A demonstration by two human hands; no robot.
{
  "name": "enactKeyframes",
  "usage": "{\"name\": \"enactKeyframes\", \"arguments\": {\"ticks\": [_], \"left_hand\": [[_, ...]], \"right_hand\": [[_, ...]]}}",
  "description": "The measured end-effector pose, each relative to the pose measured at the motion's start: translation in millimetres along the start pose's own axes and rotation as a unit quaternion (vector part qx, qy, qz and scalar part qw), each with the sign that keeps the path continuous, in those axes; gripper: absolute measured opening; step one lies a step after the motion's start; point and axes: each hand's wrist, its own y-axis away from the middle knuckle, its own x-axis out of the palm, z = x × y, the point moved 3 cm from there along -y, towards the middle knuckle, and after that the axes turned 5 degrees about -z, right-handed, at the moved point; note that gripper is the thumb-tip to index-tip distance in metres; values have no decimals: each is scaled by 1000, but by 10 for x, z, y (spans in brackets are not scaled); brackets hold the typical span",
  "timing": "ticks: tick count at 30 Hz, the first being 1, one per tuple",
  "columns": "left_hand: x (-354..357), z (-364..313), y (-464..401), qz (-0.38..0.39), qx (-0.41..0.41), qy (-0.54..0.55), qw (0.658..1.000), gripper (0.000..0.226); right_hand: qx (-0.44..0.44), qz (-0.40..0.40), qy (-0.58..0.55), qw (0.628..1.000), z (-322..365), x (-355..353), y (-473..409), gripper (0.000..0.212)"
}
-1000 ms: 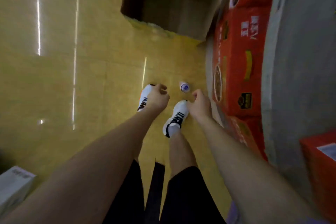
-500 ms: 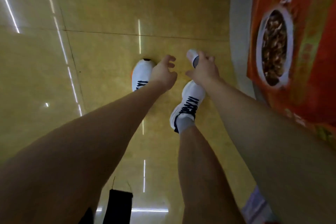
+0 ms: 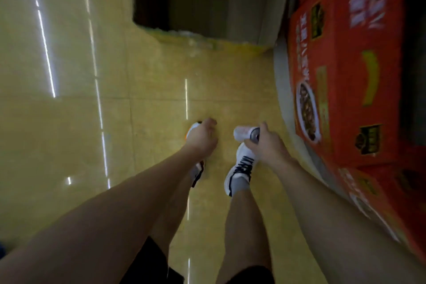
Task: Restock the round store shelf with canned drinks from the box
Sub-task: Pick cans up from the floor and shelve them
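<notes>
I'm mid-transfer: one pale, white-pink drink can (image 3: 244, 133) is in my right hand (image 3: 267, 143), fingers curled round its end, can lying roughly sideways and held low over my right white sneaker with black lettering (image 3: 241, 168). My left hand (image 3: 202, 138) carries nothing; fingers hang loosely curled above the other shoe.

The open brown cardboard box (image 3: 244, 4) sits ahead on the glossy yellow tiled floor (image 3: 92, 145), its interior too dark for me to tell what's left in it. The round grey shelf (image 3: 282, 90) curves along my right, its rim just beside the box corner. Stacked on it are red printed cartons with food pictures (image 3: 345, 90); no canned drinks visible on the stretch I can see.

My read: pick is done, place isn't. Next move needs the can rotated upright, lifted and swung right onto a free spot on the shelf, which isn't in frame, so I'd have to look up first. Left hand is free to take another can from the box.
</notes>
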Motion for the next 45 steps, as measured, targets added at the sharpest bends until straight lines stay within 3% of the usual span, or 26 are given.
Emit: {"name": "enactKeyframes", "arguments": {"ticks": [4,9,13,17,24,28,31,33,36,38,42,45], "left_hand": [[-733,-653,596,14,60,-27,998,46],[-1773,-1587,1607,-10,159,-116,980,44],[-2419,-2357,2515,-39,244,-152,957,48],[-2859,-2924,3379,-23,342,-184,921,61],[-3286,-3663,4764,34,414,-204,886,74],[-3280,-3893,5662,16,493,-199,847,71],[-3078,-3978,6335,25,523,-156,838,55],[-2855,-4021,6705,41,535,-129,834,48],[-2434,-4050,7057,41,531,-63,844,44],[-2131,-4076,7229,39,533,-9,845,45],[-1597,-4219,7505,80,540,47,837,61],[-1343,-4367,7699,97,545,33,832,74]], "right_hand": [[-69,-40,15,997,415,-922,863,42],[-120,-109,-17,987,931,-2171,2221,51],[-154,-210,-11,965,1172,-3008,3334,45],[-189,-277,-19,942,1207,-3600,4273,53],[-219,-399,-2,890,1095,-4267,5927,51],[-258,-472,4,843,973,-4418,6783,59],[-282,-505,-47,815,704,-4336,7364,41],[-278,-516,-156,795,402,-4237,7614,40],[-260,-509,-353,741,-197,-4063,7815,18],[-221,-534,-340,742,-622,-3911,7909,8],[-177,-488,-262,814,-1233,-3482,7862,10],[-201,-457,-316,807,-1373,-3252,7960,20]]}}
